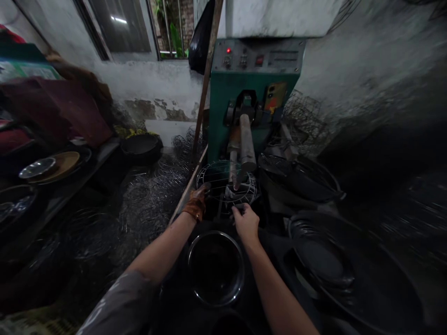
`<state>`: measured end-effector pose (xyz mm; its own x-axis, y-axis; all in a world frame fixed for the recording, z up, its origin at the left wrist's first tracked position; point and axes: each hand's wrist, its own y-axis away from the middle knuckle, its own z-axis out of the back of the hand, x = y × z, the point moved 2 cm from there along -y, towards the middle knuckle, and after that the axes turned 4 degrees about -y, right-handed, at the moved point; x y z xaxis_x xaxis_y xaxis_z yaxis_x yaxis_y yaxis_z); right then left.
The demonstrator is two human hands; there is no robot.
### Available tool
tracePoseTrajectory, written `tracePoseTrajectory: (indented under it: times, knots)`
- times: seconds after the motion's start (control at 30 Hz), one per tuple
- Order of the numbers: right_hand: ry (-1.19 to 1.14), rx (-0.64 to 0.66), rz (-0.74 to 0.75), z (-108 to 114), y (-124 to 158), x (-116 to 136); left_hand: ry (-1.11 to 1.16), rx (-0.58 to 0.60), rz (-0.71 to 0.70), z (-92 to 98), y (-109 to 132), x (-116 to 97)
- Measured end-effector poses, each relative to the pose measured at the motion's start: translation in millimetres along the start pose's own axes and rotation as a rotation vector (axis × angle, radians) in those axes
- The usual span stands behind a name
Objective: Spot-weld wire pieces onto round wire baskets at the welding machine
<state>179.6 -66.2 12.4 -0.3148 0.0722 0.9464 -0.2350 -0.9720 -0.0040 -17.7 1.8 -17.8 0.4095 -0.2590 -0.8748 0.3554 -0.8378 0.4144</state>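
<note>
A round wire rack [217,182] with thin parallel bars sits at the lower electrode of a green spot-welding machine [223,93]. My left hand [197,202], in a brown work glove, is closed on the left side of the rack's rim. My right hand [247,222] is bare, its thumb and fingers pinched together just below the rack's near right edge. What it holds, if anything, is too dark to make out. The thick upper electrode arm [247,142] hangs above the rack. Close to my body lies a shiny round metal rim [240,260] with a dark inside.
Heaps of wire pieces [143,200] cover the floor on the left. A large dark pan [377,274] with stacked rings [324,256] stands at the right, and another wide basin [303,181] sits behind it. A wooden pole [206,79] leans beside the machine. Dishes [37,167] rest on the left bench.
</note>
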Motion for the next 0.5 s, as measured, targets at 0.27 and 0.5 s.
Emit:
tracePoseTrajectory:
  times: [0.27, 0.5]
  knots:
    - [-0.057, -0.035, 0.0, -3, -2, 0, 0.113, 0.017, 0.007, -11.4, 4, -3]
    - [0.014, -0.05, 0.085, -6, -19, -9, 0.036, 0.022, 0.035, -12.7, 2, -9]
